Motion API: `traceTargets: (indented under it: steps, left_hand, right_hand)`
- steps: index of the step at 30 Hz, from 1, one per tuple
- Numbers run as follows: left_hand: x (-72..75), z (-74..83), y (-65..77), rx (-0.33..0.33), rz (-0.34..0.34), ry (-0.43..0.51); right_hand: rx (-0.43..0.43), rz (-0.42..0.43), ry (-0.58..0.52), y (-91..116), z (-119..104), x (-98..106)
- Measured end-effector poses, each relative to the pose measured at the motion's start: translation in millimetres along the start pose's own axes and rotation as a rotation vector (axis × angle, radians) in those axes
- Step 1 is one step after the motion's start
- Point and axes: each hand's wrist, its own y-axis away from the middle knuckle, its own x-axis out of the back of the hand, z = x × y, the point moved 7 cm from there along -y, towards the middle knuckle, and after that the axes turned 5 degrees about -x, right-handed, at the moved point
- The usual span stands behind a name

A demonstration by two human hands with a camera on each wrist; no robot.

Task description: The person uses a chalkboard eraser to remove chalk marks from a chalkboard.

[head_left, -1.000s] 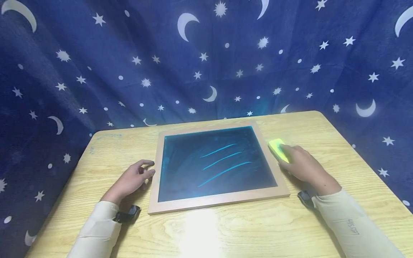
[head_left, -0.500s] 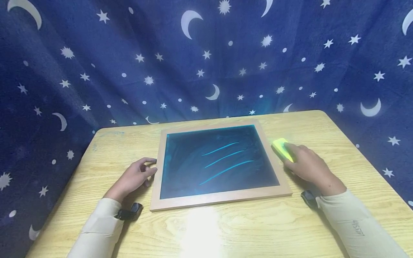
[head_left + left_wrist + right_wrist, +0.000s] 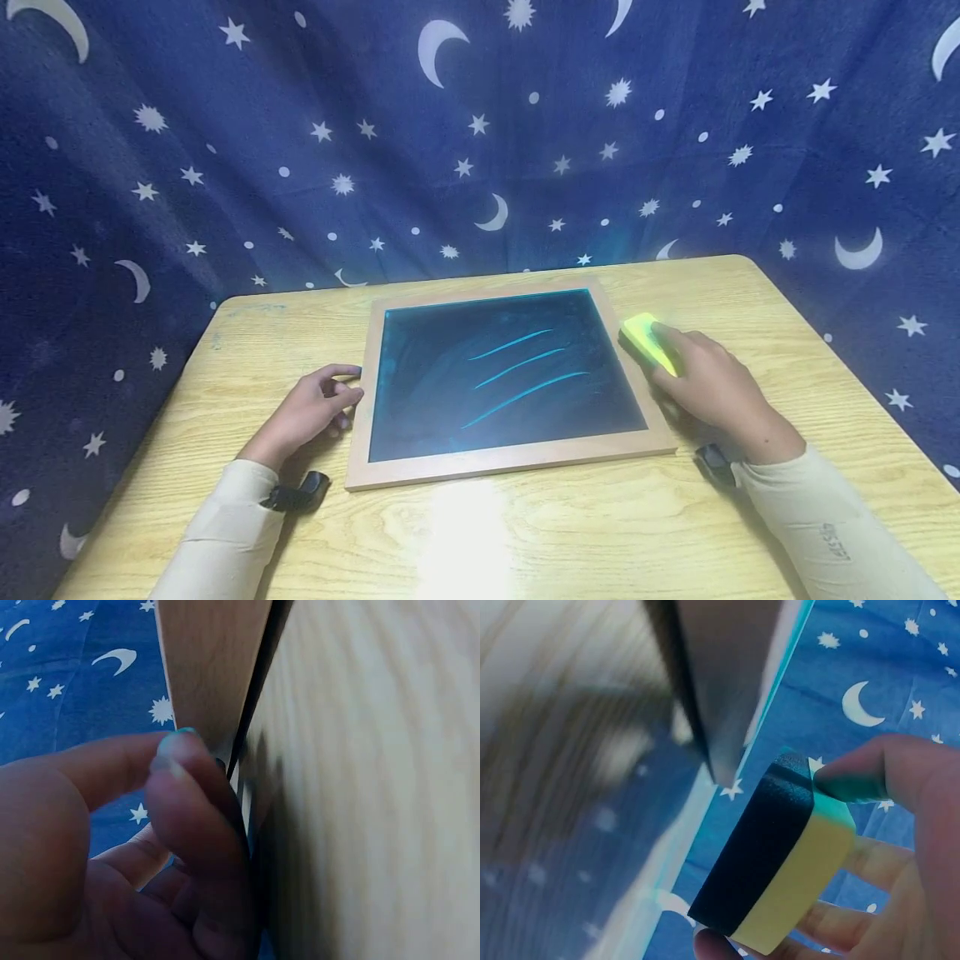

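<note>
A small blackboard [image 3: 427, 400] in a light wooden frame [image 3: 510, 461] lies flat on the table. Three slanted blue chalk strokes [image 3: 525, 362] run across its right half. My right hand [image 3: 712, 387] holds a board eraser [image 3: 647, 337], yellow with a black felt side, by the frame's right edge. The right wrist view shows the thumb and fingers around the eraser's yellow body [image 3: 799, 881], the felt facing the board. My left hand [image 3: 311, 412] is at the frame's left edge, its fingers loosely bent and the fingertips [image 3: 176, 746] touching the frame's side or very near it.
The wooden table [image 3: 585, 533] has rounded far corners and a patch of blue chalk smudges [image 3: 255, 310] at its far left. Behind it hangs a dark blue curtain [image 3: 420, 158] with moons and stars. Both wrists carry black straps [image 3: 298, 493].
My right hand has shifted slightly left with the eraser, closer to the frame, over the last half second. The left hand and the chalk strokes look the same; the whole view has shifted slightly.
</note>
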Motion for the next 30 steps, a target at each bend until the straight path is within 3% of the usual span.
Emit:
traceTargets:
  steps: [19,30]
  left_hand:
    - [-0.3,-3.4,-1.6,-0.006,-0.002,0.017]
    - [-1.4,-4.9,-2.0,-0.004,-0.011,0.017]
  right_hand:
    - [0.095,-0.010,0.007,9.8,-24.1,-5.7]
    - [0.100,-0.045,0.026,11.2,-27.2,-12.2]
